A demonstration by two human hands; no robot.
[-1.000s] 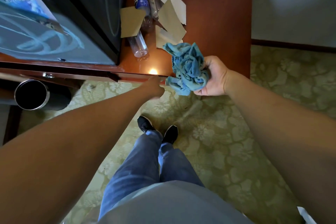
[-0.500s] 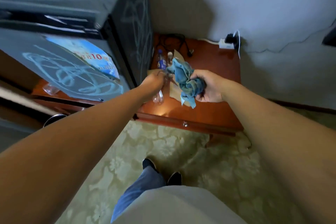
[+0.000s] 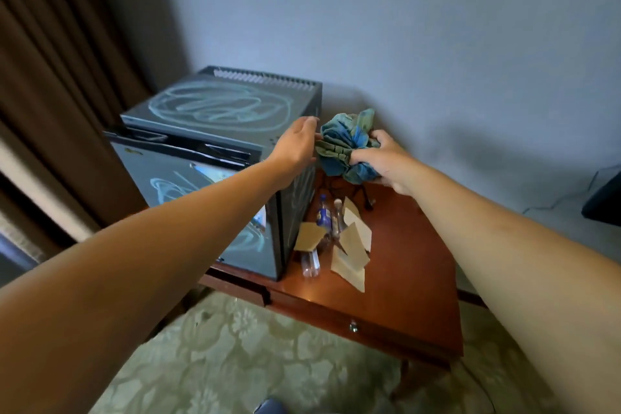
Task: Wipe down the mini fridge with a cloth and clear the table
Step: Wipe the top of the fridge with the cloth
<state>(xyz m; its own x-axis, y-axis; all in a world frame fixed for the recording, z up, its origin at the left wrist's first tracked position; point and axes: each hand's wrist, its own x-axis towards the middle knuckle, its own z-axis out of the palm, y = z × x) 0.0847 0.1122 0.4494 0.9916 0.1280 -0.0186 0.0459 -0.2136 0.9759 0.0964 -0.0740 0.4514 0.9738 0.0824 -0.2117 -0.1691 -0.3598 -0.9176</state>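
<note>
At frame centre the right hand [image 3: 379, 158] clenches the bunched cloth [image 3: 342, 144] beside the mini fridge [image 3: 215, 118], its top streaked; the left hand [image 3: 295, 144] is spread, released. A careless sweep could knock bottles [image 3: 321, 212] and paper [image 3: 353, 245] off the worktop [image 3: 413, 279].

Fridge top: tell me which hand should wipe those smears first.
Right. The right hand already holds the bunched cloth beside the fridge top; the left hand is open and empty at the fridge's edge.
</note>
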